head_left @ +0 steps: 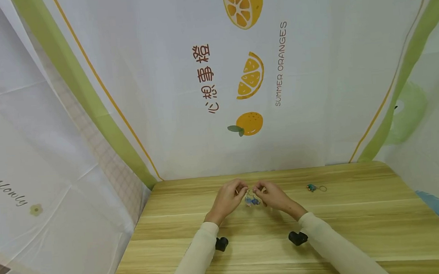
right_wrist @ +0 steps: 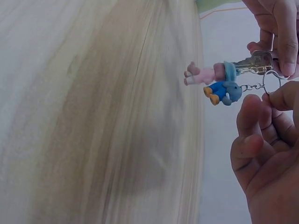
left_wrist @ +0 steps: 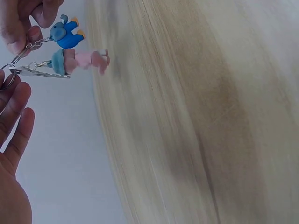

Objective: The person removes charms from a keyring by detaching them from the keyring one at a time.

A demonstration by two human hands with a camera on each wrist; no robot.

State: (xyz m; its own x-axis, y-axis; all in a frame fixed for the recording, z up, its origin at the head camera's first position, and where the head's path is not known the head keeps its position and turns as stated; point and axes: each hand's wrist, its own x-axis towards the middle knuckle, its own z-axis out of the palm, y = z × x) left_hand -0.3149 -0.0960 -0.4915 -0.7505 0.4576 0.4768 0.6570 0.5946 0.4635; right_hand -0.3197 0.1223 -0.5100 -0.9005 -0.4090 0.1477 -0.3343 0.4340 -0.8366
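Above the table, my left hand [head_left: 228, 197] pinches a key ring [left_wrist: 9, 80] that carries a silver key [right_wrist: 257, 60] and a pink figure with a teal hat [left_wrist: 81, 60]. Facing it, my right hand [head_left: 273, 194] pinches the split ring [right_wrist: 272, 84] of a blue elephant-like figure [right_wrist: 223, 92] with yellow feet. Both figures hang side by side on short chains between the hands. The two rings meet close to the fingertips; whether they are linked I cannot tell.
Another keychain, a small green figure [head_left: 311, 187] with a ring [head_left: 322, 188], lies on the wooden table [head_left: 257, 260] to the right. Black devices [head_left: 221, 243] sit at both wrists. A white printed curtain [head_left: 173, 114] stands behind the table's far edge.
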